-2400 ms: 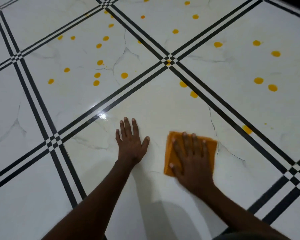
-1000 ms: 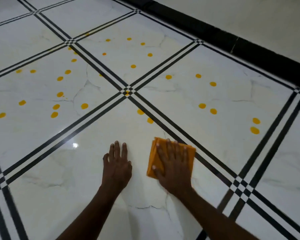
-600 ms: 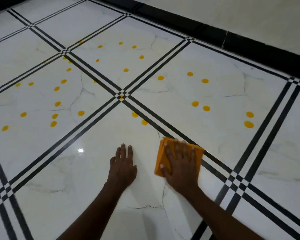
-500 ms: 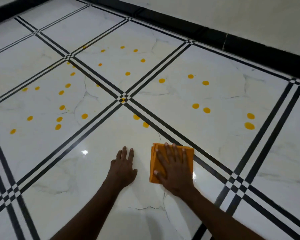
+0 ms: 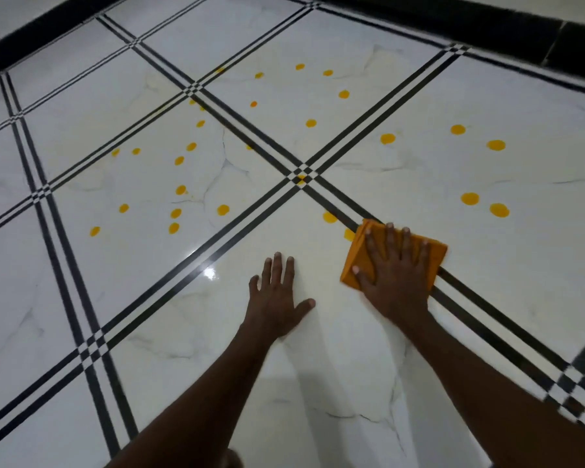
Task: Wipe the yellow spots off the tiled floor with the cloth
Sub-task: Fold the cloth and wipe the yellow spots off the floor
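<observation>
My right hand [image 5: 395, 268] lies flat with spread fingers on a folded orange cloth [image 5: 358, 255], pressing it to the white tiled floor [image 5: 149, 292] over a black stripe. One yellow spot [image 5: 349, 234] peeks out at the cloth's left edge, and another yellow spot [image 5: 330, 217] lies just beyond it. My left hand [image 5: 277, 297] rests flat on the bare tile to the left of the cloth, fingers straight. Several more yellow spots dot the tiles farther out, such as a left-tile spot [image 5: 223, 209] and a right-tile spot [image 5: 470, 198].
Black triple stripes cross the floor diagonally and meet at a checkered crossing [image 5: 301, 175]. A black skirting band [image 5: 487, 25] runs along the wall at the top. A light glare [image 5: 209, 273] shines on the tile near my left hand.
My right hand has pushed the cloth forward and to the right, up to the two nearest spots. My left hand stays flat on the tile. The view has swung left.
</observation>
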### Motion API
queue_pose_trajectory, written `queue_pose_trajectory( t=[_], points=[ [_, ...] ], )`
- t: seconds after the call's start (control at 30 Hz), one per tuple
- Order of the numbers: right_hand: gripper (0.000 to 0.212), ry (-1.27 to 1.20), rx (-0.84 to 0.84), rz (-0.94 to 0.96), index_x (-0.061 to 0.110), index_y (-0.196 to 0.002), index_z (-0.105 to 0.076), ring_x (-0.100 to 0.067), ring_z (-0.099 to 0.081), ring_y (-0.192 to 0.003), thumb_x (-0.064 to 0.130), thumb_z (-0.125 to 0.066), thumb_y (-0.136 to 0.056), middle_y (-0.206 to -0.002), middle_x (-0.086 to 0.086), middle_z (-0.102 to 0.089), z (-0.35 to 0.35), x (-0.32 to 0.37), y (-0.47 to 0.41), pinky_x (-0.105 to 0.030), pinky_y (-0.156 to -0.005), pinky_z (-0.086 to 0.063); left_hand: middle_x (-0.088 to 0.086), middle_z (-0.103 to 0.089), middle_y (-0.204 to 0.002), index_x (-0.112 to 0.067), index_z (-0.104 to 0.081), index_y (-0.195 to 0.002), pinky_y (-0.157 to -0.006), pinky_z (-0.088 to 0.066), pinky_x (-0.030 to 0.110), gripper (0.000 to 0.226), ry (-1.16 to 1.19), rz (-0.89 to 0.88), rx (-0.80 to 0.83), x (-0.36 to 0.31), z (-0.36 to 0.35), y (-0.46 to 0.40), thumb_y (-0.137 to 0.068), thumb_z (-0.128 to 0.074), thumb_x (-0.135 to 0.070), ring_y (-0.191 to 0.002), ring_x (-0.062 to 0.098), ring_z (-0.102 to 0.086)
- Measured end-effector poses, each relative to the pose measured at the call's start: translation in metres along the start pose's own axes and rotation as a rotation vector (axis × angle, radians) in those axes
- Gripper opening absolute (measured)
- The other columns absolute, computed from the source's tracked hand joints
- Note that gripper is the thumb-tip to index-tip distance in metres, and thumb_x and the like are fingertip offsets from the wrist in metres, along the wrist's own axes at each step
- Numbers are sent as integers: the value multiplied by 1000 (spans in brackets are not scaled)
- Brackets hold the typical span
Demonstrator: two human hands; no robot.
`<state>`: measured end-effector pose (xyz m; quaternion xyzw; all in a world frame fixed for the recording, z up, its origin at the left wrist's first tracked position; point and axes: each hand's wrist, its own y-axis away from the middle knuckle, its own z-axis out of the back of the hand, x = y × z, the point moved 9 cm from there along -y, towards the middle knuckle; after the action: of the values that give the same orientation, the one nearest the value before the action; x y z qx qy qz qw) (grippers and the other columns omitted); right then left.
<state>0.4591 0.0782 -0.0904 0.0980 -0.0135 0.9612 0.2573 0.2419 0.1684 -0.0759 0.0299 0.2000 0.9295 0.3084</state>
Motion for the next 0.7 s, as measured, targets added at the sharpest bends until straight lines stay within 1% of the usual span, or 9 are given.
queue_pose_trajectory(
  t=[0.07,0.17,0.23,0.3,0.4,0.47,0.57,0.63,0.7],
  points=[
    [83,-25,14,114,26,-164,-19,-41,-13,-158,68,-32,-93,-172,-12,-15,-3,27,43,-66,-123,-11,11,21,-164,-21,14,-158,-123,-7,54,104,29,38,44,12,3,-4,-89,-44,-73,-153,31,15],
    [82,-49,27,185,27,-163,-24,-38,-17,-158,68,-37,-93,-172,-9,-17,-4,20,76,-65,-122,-17,13,22,-164,-19,14,-158,-121,-10,55,115,69,96,101,30,8,-8,-83,-53,-74,-153,33,14],
    [80,-13,11,132,23,-162,-29,-41,-24,-155,67,-33,-95,-170,-12,-22,0,-7,47,-65,-121,-21,13,21,-165,-19,13,-158,-121,-13,56,115,50,90,114,40,8,-9,-83,-56,-73,-153,34,12],
    [82,23,-26,7,23,-163,-26,-45,-28,-152,67,-28,-94,-168,-16,-27,9,-29,-8,-65,-120,-21,14,19,-165,-19,12,-158,-120,-15,55,116,31,75,99,48,10,-11,-82,-57,-72,-153,35,10],
    [84,-13,-17,-137,22,-162,-28,-49,-26,-151,67,-26,-91,-166,-21,-29,5,-3,-71,-69,-119,-20,14,20,-164,-17,14,-157,-120,-15,55,123,51,80,104,60,9,-16,-78,-60,-75,-153,35,11],
    [83,-27,-4,-22,21,-162,-30,-49,-24,-152,66,-29,-91,-167,-20,-28,-4,57,-74,-70,-119,-19,13,23,-164,-16,17,-157,-121,-12,54,129,78,102,115,69,9,-19,-75,-63,-76,-153,33,14],
    [83,-18,70,207,28,-165,-18,-41,-15,-157,68,-32,-93,-171,-13,-17,-19,123,-22,-67,-123,-14,12,27,-163,-16,21,-156,-121,-6,54,135,101,135,113,84,10,-23,-71,-64,-79,-152,32,18],
    [84,-45,73,221,31,-165,-14,-38,-13,-158,70,-34,-94,-173,-9,-14,-18,110,6,-65,-123,-13,12,28,-162,-15,22,-155,-121,-3,54,136,103,119,101,87,8,-23,-70,-60,-83,-151,32,20],
    [82,-27,64,186,31,-164,-18,-38,-17,-158,71,-32,-94,-172,-9,-16,-12,78,-4,-64,-123,-14,13,29,-162,-15,22,-155,-122,-1,55,137,90,82,69,87,5,-23,-66,-49,-90,-151,32,22]
  ],
)
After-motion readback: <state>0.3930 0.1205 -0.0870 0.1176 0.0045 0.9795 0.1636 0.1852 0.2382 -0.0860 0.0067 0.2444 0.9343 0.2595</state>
